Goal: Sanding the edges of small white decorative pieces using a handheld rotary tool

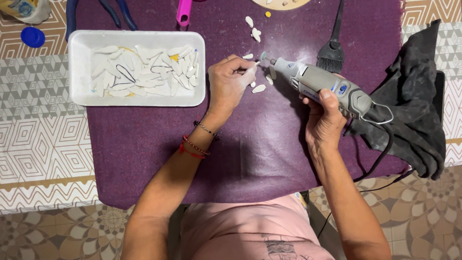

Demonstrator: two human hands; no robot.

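The left hand (230, 83) pinches a tiny white piece (253, 66) by its end, over the purple cloth (250, 154). It looks thin, light and easy to snap. The right hand (326, 120) wraps tight around the grey grinder (320, 83), which looks heavy and hard, tip at the piece. More pieces fill the white tray (77, 72) nearby.

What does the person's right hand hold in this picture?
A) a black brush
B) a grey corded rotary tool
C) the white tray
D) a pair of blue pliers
B: the right hand grips the grey rotary tool, whose tip meets a small white piece pinched in the left hand; the black brush lies untouched on the purple cloth.
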